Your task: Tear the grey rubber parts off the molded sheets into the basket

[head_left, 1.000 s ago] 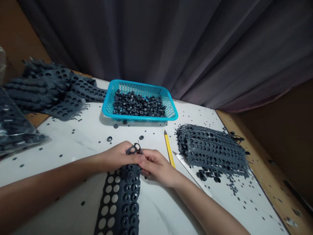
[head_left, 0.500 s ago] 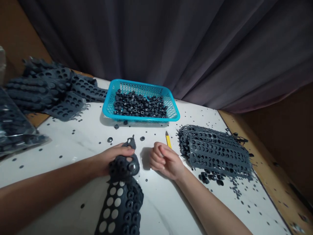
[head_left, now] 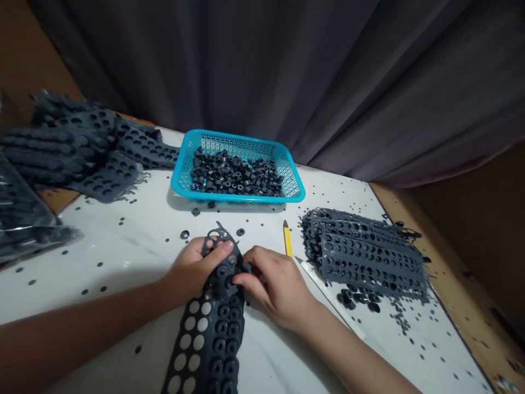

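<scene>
A dark grey rubber sheet (head_left: 213,334) stretches from the near edge up to my hands. Open round holes run down its left side, and ring-shaped rubber pieces still sit in rows on its right. My left hand (head_left: 197,268) grips the sheet's far end, thumb on top. At the sheet's right edge, my right hand (head_left: 274,282) pinches a small rubber piece (head_left: 246,267) between thumb and fingers; whether it is still joined to the sheet I cannot tell.
Beyond my hands stands a blue plastic basket (head_left: 238,200) holding many small black pieces. A yellow-handled tool (head_left: 287,241) lies right of centre. Punched sheets (head_left: 365,246) are stacked at right, more sheets (head_left: 82,142) heap at left beside a clear bag (head_left: 28,219). Small discs litter the white table (head_left: 135,262).
My right hand has moved left from the bare table onto the sheet and now pinches at its edge. The sheet's far end has been turned flatter in my left hand.
</scene>
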`<state>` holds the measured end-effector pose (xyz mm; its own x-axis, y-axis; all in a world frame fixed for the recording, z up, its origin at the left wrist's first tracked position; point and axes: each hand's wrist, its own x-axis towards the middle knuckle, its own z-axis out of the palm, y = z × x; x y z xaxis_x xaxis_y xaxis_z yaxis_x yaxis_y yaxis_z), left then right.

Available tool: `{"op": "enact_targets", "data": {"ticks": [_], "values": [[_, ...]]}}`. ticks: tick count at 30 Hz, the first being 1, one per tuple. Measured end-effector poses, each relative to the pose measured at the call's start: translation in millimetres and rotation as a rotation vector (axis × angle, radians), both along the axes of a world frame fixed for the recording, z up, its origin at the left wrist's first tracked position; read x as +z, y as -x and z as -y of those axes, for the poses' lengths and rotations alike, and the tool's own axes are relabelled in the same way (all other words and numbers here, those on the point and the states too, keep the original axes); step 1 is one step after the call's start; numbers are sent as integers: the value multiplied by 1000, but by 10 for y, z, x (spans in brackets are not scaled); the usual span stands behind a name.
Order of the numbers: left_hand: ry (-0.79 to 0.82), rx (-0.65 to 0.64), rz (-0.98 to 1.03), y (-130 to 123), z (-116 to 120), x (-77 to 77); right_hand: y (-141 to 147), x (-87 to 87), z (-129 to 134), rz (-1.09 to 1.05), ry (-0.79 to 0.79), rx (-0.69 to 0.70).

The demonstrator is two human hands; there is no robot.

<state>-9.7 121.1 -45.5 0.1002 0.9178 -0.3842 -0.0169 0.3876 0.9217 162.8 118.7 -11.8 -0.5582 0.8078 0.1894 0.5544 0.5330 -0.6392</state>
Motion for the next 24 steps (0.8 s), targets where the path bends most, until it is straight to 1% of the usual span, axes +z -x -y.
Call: {"op": "enact_targets", "data": {"ticks": [3, 6, 9, 11, 13, 16, 18, 20, 22, 24], "values": [[38, -50, 93, 19, 6, -34, 16, -73, -13, 100, 18, 23], [73, -86, 195, 41, 12, -85, 10, -124, -26, 102, 74, 50], [135, -119, 365, 51, 13, -110, -4, -152, -40, 96, 132, 40], [166, -134, 440, 50, 9, -107, -6, -155, -50, 96, 182, 21], [173, -138, 455, 46, 4, -102, 1, -140, -58, 90, 244, -2], [154, -158, 408, 43, -4, -93, 14, -88, -63, 62, 338, 6], [95, -176, 327, 45, -13, -64, 15, -60, -65, -36, 410, 23], [-12, -218, 212, 47, -27, 2, 6, -63, -69, -231, 531, 23], [-104, -354, 134, 45, -46, 89, -3, -102, -75, -479, 724, 36], [-106, -514, 104, 37, -63, 159, 2, -161, -82, -721, 958, 77]]}}
